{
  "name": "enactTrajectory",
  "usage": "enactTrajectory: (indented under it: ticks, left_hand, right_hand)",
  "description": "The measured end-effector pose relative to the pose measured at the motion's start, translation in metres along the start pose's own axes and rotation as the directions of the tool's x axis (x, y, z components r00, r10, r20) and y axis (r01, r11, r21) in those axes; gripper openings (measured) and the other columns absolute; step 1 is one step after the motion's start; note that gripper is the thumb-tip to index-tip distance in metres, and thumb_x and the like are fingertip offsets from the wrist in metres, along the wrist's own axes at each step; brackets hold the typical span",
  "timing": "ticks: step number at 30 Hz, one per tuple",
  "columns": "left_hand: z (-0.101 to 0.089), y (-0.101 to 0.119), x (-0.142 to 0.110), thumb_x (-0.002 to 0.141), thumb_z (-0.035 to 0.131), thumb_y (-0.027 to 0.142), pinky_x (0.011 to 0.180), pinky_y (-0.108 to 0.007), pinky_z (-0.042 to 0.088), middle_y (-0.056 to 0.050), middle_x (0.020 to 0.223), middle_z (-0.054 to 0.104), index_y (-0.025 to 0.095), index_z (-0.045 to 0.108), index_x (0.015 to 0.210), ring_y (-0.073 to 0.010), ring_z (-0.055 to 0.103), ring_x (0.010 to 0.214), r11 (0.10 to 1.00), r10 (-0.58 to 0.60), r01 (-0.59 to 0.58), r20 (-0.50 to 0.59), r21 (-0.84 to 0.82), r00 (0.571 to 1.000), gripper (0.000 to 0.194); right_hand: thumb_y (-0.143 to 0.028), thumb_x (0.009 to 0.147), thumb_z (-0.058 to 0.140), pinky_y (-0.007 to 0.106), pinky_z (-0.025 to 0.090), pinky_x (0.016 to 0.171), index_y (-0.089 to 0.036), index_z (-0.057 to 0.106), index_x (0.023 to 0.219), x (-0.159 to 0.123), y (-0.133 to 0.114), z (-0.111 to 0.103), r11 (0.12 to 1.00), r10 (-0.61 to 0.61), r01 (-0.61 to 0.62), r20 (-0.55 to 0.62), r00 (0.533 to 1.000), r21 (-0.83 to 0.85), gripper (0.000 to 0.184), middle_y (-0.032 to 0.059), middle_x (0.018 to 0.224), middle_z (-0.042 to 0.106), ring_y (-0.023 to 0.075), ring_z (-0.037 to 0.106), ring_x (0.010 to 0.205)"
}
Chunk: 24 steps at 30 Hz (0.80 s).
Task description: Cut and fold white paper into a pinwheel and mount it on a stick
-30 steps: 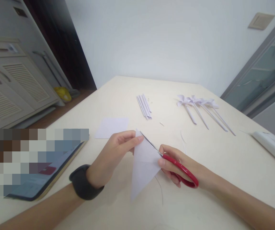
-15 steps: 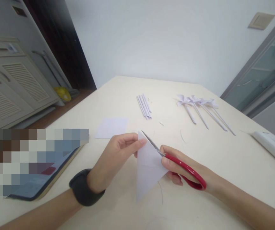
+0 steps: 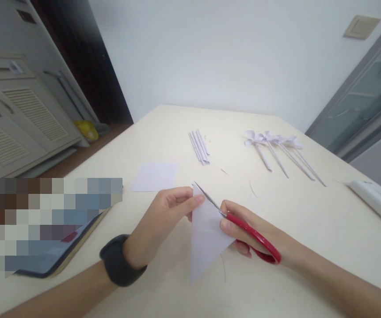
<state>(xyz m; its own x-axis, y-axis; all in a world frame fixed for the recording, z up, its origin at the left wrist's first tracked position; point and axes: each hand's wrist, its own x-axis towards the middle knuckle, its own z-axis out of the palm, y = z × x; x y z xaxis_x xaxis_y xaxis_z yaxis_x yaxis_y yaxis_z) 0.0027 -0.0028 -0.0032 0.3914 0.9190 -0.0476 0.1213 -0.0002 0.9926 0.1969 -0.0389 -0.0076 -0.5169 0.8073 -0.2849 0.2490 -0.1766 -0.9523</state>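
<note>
My left hand (image 3: 173,207) pinches a folded white paper triangle (image 3: 207,238) near its top corner, thumb on the front face. In my right hand (image 3: 243,221) are red-handled scissors (image 3: 255,234), whose blades run along the triangle's upper right edge with their tips by the top corner. A thin paper strip (image 3: 223,268) curls on the table under the triangle. A flat square sheet of white paper (image 3: 154,176) lies just beyond my left hand.
Several rolled paper sticks (image 3: 200,146) lie at mid-table. Several paper pinwheels (image 3: 276,140) on sticks lie far right. A tablet (image 3: 54,256), partly pixelated, is at left. A white object (image 3: 376,203) sits at the right edge. Paper scraps (image 3: 253,189) lie beyond my right hand.
The scissors have shifted slightly left along the paper's edge, tips now at the top corner. My left hand and the triangle have moved slightly down and right.
</note>
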Motion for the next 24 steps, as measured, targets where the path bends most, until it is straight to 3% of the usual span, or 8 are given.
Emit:
enactTrajectory:
  ticks: [10, 24]
  left_hand:
    - [0.0017, -0.0003, 0.0000, 0.081, 0.050, 0.036, 0.062, -0.027, 0.041, -0.002, 0.069, 0.060, 0.017, 0.062, 0.068, -0.0168, 0.053, 0.068, 1.000, -0.015, 0.014, -0.012, -0.020, 1.000, 0.026]
    - [-0.0017, -0.0019, 0.0001, 0.082, 0.051, 0.034, 0.068, -0.028, 0.043, 0.001, 0.067, 0.053, 0.018, 0.055, 0.066, -0.0150, 0.051, 0.069, 0.979, -0.061, 0.073, 0.069, -0.189, 0.996, 0.023]
  right_hand:
    - [-0.052, 0.085, 0.043, 0.020, 0.022, 0.044, -0.021, 0.035, 0.081, -0.0012, -0.0035, 0.0029, 1.000, 0.008, -0.008, -0.004, 1.000, 0.004, 0.032, -0.0068, 0.055, 0.036, 0.0065, 0.030, 0.045]
    - [-0.048, 0.089, 0.036, 0.019, 0.024, 0.043, -0.021, 0.034, 0.081, 0.0009, 0.0040, 0.0068, 0.999, -0.050, 0.050, 0.028, 0.998, 0.009, 0.028, -0.0084, 0.048, 0.036, 0.0071, 0.034, 0.041]
